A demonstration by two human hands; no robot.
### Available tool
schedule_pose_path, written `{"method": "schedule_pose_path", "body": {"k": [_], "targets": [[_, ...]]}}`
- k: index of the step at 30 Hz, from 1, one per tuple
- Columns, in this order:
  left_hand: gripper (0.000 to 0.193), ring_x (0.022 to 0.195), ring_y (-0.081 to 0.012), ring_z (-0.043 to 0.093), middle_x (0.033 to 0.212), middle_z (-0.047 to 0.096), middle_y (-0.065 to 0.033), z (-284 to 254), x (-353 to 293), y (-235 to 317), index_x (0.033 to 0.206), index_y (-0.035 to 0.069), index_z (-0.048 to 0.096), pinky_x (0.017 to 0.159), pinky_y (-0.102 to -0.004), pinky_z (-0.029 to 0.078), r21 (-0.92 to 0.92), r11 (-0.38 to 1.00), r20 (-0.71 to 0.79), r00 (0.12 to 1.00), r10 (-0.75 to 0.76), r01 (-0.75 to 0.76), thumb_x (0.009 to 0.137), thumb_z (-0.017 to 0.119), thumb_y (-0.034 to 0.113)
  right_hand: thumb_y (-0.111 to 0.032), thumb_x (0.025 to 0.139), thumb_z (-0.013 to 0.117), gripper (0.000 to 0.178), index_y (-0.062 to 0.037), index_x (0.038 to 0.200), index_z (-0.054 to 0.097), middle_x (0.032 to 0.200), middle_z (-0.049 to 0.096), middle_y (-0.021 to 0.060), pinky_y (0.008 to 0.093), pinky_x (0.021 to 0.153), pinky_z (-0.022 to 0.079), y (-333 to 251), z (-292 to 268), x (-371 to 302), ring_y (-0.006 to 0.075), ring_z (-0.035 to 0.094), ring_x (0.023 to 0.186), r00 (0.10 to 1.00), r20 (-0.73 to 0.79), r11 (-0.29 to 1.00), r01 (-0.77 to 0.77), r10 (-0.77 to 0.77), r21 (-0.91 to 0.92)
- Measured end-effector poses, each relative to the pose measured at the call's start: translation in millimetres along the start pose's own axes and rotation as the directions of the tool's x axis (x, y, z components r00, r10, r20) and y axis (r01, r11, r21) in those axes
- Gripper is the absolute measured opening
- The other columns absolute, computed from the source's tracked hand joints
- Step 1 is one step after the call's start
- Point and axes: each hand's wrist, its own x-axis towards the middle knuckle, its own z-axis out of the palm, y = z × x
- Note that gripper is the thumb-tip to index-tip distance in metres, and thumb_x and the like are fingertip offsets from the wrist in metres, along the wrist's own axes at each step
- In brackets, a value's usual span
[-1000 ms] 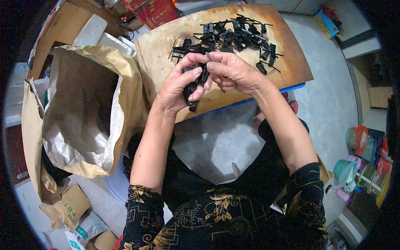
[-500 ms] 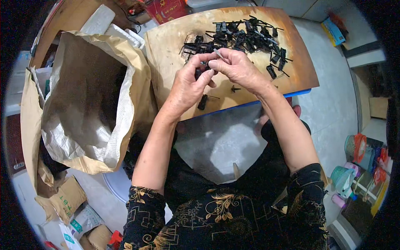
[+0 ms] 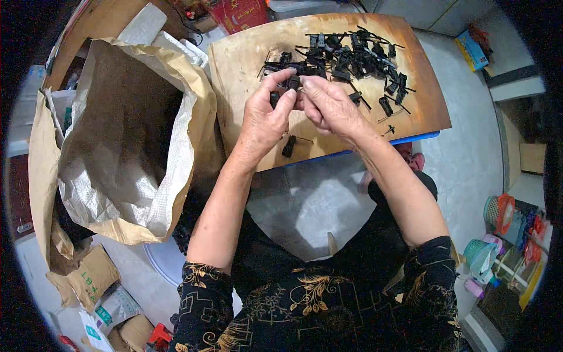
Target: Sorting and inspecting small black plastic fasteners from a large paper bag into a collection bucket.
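Both of my hands meet over the near half of a wooden board. My left hand (image 3: 265, 114) pinches a small black plastic part (image 3: 294, 83) between thumb and fingertips. Another dark piece shows in its curled fingers. Pressed close against the part's right side is my right hand (image 3: 335, 108), its fingers curled and its thumb on top. What the right fingers grip is hidden. Beyond the hands lies a pile of similar black parts with thin rods (image 3: 358, 56). One loose black part (image 3: 288, 145) rests near the board's front edge, below my left hand.
The wooden board (image 3: 240, 56) has scorched brown patches and a blue edge beneath. A large open paper sack with silvery lining (image 3: 111, 202) stands at left. Brown packages (image 3: 97, 276) lie on the floor at lower left. Baskets (image 3: 481, 255) and household items stand at right.
My right hand has turned and lowered its fingers beside the black part. The thin pale piece that stuck up from its fingers is now out of sight. The black part shows more clearly.
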Motion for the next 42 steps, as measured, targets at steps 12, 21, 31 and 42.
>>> {"method": "schedule_pose_path", "body": {"k": [12,21,31,42], "targets": [[0.028,0.07,-0.0093,0.05,0.076,0.054,-0.0035,3,4,-12,0.113,0.005,0.053,0.064,-0.0242,0.044,0.066,0.99,-0.037,0.991,0.125,-0.122,0.085,0.052,0.007,-0.028,0.094,0.039,0.036,-0.0067,0.123,0.04,0.055,0.035,-0.0057,0.0175,0.036,0.024,0,6,-1,0.0023,0.029,0.043,1.0,0.011,0.999,-0.009,0.009,-0.036],[0.026,0.069,-0.0103,0.053,0.079,0.058,-0.0059,11,4,-17,0.11,0.004,0.055,0.062,-0.0246,0.045,0.269,0.897,-0.049,0.925,0.376,-0.351,0.084,0.052,0.002,-0.026,0.095,0.038,0.03,-0.011,0.121,0.041,0.053,0.033,-0.0066,0.0175,0.035,0.022,0,6,-4,0.0023,0.026,0.04,0.997,0.007,0.997,-0.073,0.073,0.039],[0.028,0.058,-0.0095,0.058,0.076,0.061,-0.0078,28,-15,-4,0.111,0.003,0.051,0.052,-0.0235,0.046,0.177,0.97,0.03,0.986,0.167,-0.169,0.084,0.051,0.001,-0.032,0.091,0.046,0.026,-0.0139,0.106,0.054,0.06,0.036,-0.0071,0.0177,0.038,0.021,-14,-39,-23,0.0022,0.029,0.046,0.979,0.166,0.944,-0.06,0.12,-0.324],[0.03,0.056,-0.0044,0.048,0.077,0.059,-0.0046,-69,-210,42,0.112,0.002,0.049,0.052,-0.0192,0.041,0.551,0.833,-0.214,0.959,0.183,-0.036,0.082,0.049,-0.004,-0.029,0.084,0.05,0.026,-0.0032,0.084,0.054,0.069,0.056,0.0125,0.0339,0.062,0.043,33,-98,-16,0.0224,0.054,0.066,0.968,0.08,0.532,0.198,-0.237,-0.823]]}}
